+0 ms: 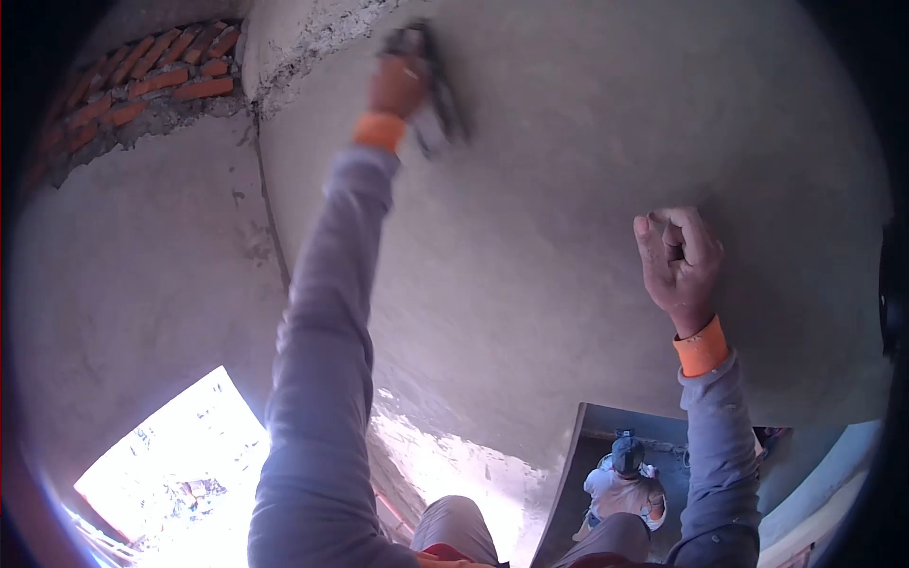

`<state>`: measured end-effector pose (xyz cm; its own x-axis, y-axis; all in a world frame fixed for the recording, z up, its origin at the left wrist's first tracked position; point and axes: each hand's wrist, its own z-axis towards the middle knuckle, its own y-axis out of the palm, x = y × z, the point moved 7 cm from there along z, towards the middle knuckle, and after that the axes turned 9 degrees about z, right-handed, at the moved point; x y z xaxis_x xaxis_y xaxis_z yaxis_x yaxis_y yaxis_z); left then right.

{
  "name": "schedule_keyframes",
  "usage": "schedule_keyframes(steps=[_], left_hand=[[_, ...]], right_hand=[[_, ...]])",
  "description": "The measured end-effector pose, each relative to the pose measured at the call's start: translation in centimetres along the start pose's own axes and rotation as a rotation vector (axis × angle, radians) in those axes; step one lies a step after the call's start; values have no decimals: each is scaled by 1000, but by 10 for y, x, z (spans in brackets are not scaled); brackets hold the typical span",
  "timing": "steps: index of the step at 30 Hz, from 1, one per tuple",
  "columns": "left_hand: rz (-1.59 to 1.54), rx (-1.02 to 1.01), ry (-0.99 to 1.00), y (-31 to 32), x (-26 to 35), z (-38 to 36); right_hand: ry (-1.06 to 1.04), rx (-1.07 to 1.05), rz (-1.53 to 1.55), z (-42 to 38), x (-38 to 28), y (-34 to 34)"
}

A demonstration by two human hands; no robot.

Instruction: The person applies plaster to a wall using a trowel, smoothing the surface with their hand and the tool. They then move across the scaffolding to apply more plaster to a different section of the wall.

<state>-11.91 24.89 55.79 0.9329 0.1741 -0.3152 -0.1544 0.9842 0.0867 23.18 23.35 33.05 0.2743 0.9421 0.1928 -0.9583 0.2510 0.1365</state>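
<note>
In the head view, the left hand (398,87) is gripping a blurred dark tool (443,90) at the grey wall (530,246), near its rough upper edge. The right hand (684,260) is curling its fingers nearly closed before the wall, above a person (625,485) in an opening.

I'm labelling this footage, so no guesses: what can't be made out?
- Shape of the tool: head view, motion blur.
- Fingers of the left hand: head view, motion blur.
- Full legs of the co-worker: head view, partly behind a knee.
- Beyond the bright opening: head view, glare.
</note>
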Motion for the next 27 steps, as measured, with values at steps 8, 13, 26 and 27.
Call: schedule_keyframes(steps=[8,13,26,27], left_hand=[[-194,-396,117,-84,234,-235],[-409,-462,-81,-90,258,-260],[-857,-576,-231,-80,254,-229],[-879,-527,-198,-86,248,-226]], right_hand=[[5,25,22,0,-1,3],[249,6,141,-16,-1,2],[96,-384,-393,-113,-62,54],[51,-384,-436,-106,-62,52]])
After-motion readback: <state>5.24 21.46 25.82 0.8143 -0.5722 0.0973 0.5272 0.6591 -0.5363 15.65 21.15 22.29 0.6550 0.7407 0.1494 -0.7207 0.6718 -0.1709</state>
